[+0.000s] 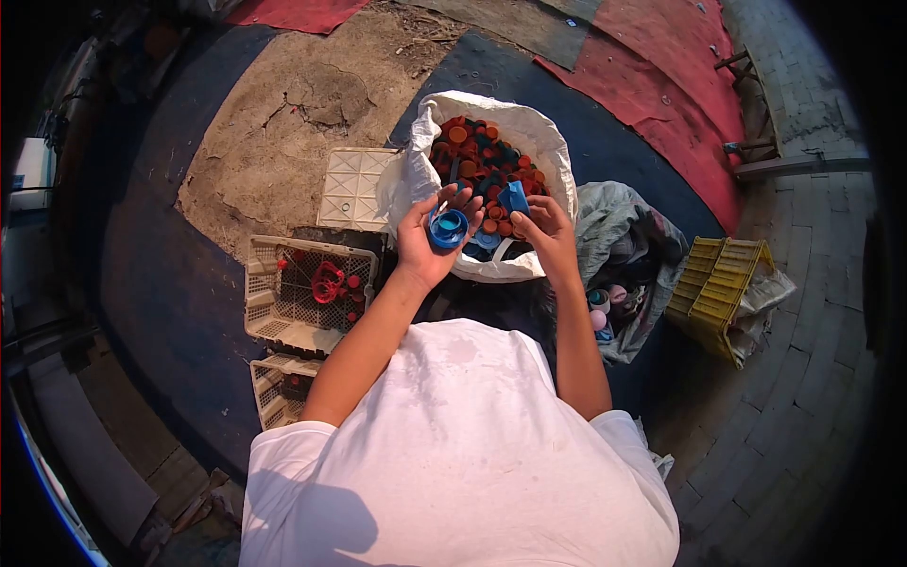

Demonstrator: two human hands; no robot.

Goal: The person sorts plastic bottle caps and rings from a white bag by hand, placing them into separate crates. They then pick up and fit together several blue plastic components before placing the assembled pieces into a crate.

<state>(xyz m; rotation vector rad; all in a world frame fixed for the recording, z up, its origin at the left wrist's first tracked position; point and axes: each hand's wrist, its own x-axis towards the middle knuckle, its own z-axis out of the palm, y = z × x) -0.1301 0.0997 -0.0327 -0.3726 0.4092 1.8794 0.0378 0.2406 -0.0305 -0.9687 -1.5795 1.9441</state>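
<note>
A white sack point(551, 151) stands in front of me, its mouth wide and filled with red, orange and dark green plastic caps point(480, 156). Over its near left edge my left hand point(430, 236) is palm up, fingers curled round a blue round cap point(448, 229). To the right, over the sack's near part, my right hand point(548, 231) pinches a flat blue plastic piece point(513, 197) between thumb and fingers. The two hands are apart. More blue pieces point(487, 238) lie among the caps between them.
Left of the sack is a beige crate point(274, 321) with red pieces, a second crate point(274, 383) nearer me, and a white lattice panel point(354, 189). To the right are a grey-green sack point(605, 203) with mixed items and yellow crates point(713, 283). A metal beam point(803, 166) lies far right.
</note>
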